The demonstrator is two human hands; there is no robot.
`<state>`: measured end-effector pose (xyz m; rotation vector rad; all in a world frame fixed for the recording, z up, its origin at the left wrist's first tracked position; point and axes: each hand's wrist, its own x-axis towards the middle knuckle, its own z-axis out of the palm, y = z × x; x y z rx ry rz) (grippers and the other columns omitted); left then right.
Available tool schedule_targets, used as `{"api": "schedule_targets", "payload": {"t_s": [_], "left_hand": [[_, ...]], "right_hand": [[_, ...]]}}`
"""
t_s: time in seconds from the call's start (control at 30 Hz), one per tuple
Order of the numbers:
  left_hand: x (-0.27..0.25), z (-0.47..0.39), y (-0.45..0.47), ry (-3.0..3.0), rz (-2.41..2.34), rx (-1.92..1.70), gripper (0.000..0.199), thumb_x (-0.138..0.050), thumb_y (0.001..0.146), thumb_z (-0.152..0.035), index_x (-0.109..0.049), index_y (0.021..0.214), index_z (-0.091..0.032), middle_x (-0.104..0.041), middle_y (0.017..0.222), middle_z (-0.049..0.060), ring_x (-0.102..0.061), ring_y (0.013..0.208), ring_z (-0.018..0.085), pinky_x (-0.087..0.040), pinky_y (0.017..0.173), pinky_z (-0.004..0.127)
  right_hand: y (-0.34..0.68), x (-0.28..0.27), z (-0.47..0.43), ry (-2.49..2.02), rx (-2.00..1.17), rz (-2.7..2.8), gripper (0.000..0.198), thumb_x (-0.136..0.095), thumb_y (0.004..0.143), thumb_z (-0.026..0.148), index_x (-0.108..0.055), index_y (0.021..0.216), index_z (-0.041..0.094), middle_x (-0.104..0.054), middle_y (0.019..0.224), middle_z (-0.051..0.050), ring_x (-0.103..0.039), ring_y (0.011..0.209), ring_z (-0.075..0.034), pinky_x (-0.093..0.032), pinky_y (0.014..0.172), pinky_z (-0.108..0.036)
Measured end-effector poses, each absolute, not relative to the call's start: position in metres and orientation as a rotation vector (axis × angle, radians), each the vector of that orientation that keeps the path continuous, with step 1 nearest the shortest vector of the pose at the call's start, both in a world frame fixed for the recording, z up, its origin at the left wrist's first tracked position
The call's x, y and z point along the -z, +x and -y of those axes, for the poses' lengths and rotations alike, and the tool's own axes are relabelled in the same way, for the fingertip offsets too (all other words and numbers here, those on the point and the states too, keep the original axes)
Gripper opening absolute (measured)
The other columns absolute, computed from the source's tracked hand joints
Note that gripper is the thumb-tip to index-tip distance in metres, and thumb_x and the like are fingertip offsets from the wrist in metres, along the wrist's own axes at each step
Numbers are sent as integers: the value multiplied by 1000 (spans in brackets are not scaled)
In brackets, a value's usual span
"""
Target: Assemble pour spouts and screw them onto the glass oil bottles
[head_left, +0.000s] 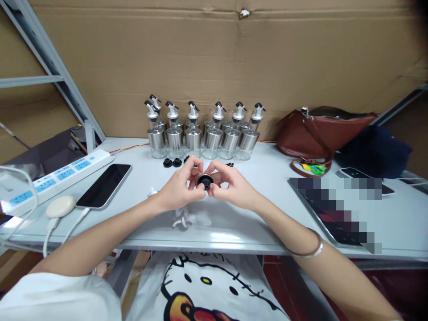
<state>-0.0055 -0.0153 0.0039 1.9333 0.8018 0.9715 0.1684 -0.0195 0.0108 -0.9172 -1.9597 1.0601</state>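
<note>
Both hands meet above the middle of the table, gripping one small round black stopper [205, 181] between them. My left hand [182, 185] pinches its left side with thumb and fingers. From the right, my right hand [230, 185] does the same. Under my hands lie a small white spout part [181, 220] and a blurred clear piece [201, 218]. Another white part [152, 191] is half hidden behind my left wrist. Two more black stoppers [172, 162] rest on the table just beyond, and small black pieces [230, 164] peek out behind my right hand.
Glass-and-steel oil bottles [193, 139] with pourer tops stand in rows along the cardboard wall [214, 58]. At left are a power strip [56, 180], a phone [104, 186] and a round white charger [60, 207]. A brown bag [321, 131] and a blurred flat tablet-like item [327, 218] occupy the right.
</note>
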Motion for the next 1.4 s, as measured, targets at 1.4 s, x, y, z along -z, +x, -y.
{"api": "schedule_targets", "payload": {"t_s": [1.4], "left_hand": [[-2,16,-7,2048,-642,-1123,40,-55,70,-19,-33,104,-23,-47,65,-9,-51,53,8,-44,57,23]], "right_hand": [[168,-10,24,-787,-1058,1900,21,-56,69,18,-42,84,22,-58,62,5,-56,56,-12,-46,60,-27]]}}
